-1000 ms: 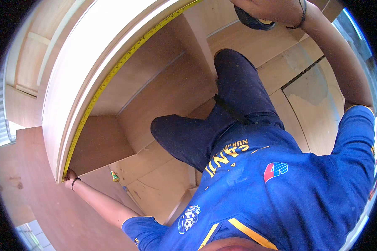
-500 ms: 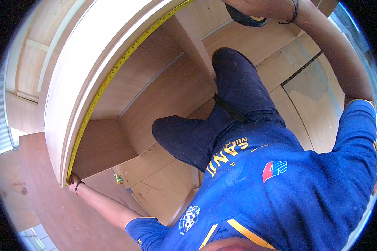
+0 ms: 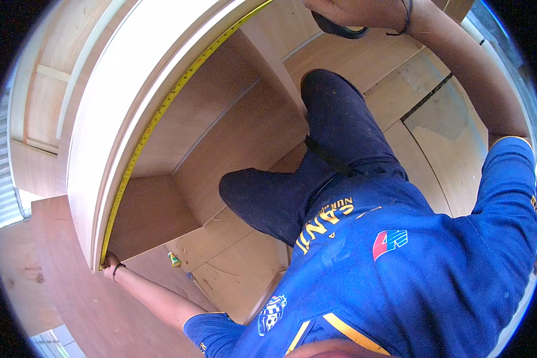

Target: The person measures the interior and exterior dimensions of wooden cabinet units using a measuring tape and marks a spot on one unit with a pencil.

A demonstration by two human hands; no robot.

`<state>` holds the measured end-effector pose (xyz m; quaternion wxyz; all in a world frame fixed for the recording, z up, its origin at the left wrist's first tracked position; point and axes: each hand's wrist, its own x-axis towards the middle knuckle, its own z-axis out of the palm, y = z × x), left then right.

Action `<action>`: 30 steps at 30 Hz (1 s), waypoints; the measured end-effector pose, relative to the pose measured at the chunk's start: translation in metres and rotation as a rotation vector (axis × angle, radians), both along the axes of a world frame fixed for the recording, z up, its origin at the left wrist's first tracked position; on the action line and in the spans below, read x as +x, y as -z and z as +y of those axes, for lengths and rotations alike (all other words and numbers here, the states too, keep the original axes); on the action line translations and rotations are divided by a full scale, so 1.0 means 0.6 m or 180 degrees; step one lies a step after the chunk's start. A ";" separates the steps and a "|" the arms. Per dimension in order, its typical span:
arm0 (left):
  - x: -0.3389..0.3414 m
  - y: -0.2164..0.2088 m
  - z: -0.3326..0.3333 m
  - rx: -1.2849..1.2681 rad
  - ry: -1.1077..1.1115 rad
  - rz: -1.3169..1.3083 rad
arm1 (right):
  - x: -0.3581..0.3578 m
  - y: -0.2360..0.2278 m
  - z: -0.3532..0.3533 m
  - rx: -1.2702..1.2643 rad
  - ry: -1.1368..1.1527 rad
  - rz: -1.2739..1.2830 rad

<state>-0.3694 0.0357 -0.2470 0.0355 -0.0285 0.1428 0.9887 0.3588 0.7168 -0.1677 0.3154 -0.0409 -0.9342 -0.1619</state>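
A yellow tape measure blade runs along the inner edge of a long, pale wooden panel, which looks curved in this view. At the panel's near left end, my left hand pinches the end of the blade against the edge. My right hand, at the upper edge of the view, is closed around the dark tape measure case. The stretch of blade nearest the case lies beyond the top of the picture.
Below the panel are brown wooden cabinet compartments, with my legs among them. A small green and yellow container lies on the wooden boards near my left forearm. A flat brown board lies at the left, and wooden framing stands behind the panel.
My right hand and the tape case have shifted slightly left and up. The panel's near end and my left hand appear a little lower and further right, the blade still stretched.
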 end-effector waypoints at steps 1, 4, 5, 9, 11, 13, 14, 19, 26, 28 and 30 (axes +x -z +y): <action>-0.007 0.014 0.005 0.0290 0.0124 -0.0160 | -0.005 0.001 0.000 0.0025 0.0010 -0.0037; -0.010 0.048 -0.012 -0.0131 -0.0172 -0.0131 | -0.023 0.000 -0.008 0.0083 0.0044 -0.0100; -0.018 0.024 -0.029 -0.0047 -0.0118 -0.0034 | -0.016 -0.001 -0.007 0.0071 0.0054 -0.0044; -0.006 0.020 0.008 -0.0323 -0.0232 0.0182 | -0.011 0.002 -0.002 0.0057 0.0073 -0.0015; 0.018 0.056 0.033 -0.0658 -0.0472 0.0166 | -0.024 0.002 -0.008 0.0068 0.0104 -0.0124; 0.026 0.047 0.038 -0.0916 -0.0688 0.0187 | -0.023 0.001 -0.008 0.0061 0.0087 -0.0096; 0.026 0.037 0.033 -0.0765 -0.0575 0.0198 | -0.020 0.001 -0.007 0.0052 0.0074 -0.0069; 0.005 0.022 0.005 -0.0456 -0.0019 0.0265 | -0.013 0.000 -0.005 0.0021 0.0133 -0.0083; 0.009 0.016 0.012 -0.0634 -0.0447 0.0166 | -0.013 0.001 -0.006 0.0067 0.0136 -0.0057; 0.023 0.022 0.026 -0.0659 -0.0447 0.0037 | -0.016 0.001 -0.008 0.0054 0.0098 -0.0046; 0.034 0.025 0.036 -0.0690 -0.0372 0.0059 | -0.016 0.001 -0.008 -0.0002 0.0074 -0.0071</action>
